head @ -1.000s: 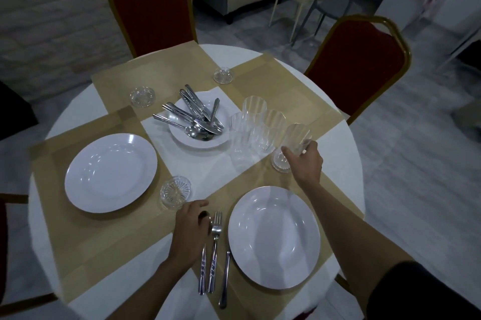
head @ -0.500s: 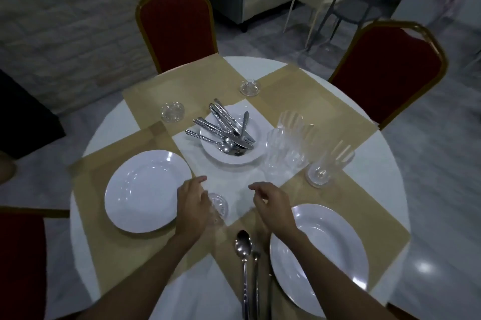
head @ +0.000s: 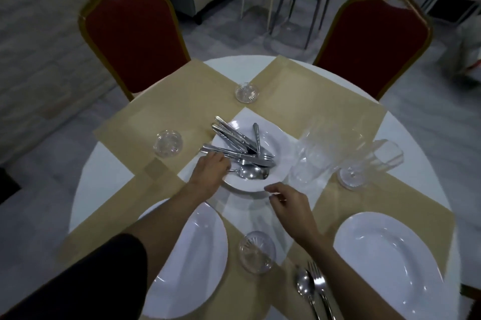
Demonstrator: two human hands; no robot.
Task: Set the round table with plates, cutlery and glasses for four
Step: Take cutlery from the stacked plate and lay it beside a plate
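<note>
Cutlery (head: 242, 146), a loose heap of steel knives, forks and spoons, lies across a round white serving plate (head: 276, 137) at the middle of the round white bench (head: 99, 179). The left grip (head: 210, 174), a bare hand, lies over the handle ends at that plate's left rim. Its fingertips are hidden, so I cannot tell whether it has closed on a handle. The right grip (head: 289, 202) hovers just before the near rim, fingers loosely bent and empty.

Right of the plate stand clear tumblers (head: 312, 161), too smeared by blur to count. Tan woven placemats (head: 312, 101) surround the middle, with ribbed glass coasters (head: 247, 92) at their corners. Nearer lie two glossy dinner plates: the left one (head: 203, 254) partly under the forearm, the right one (head: 385, 267) in full view. Beside the right one, a spoon (head: 303, 286) and fork (head: 318, 284) are cut off by the lower edge. Two red-padded, gilt-framed chairs (head: 132, 41) stand beyond.
</note>
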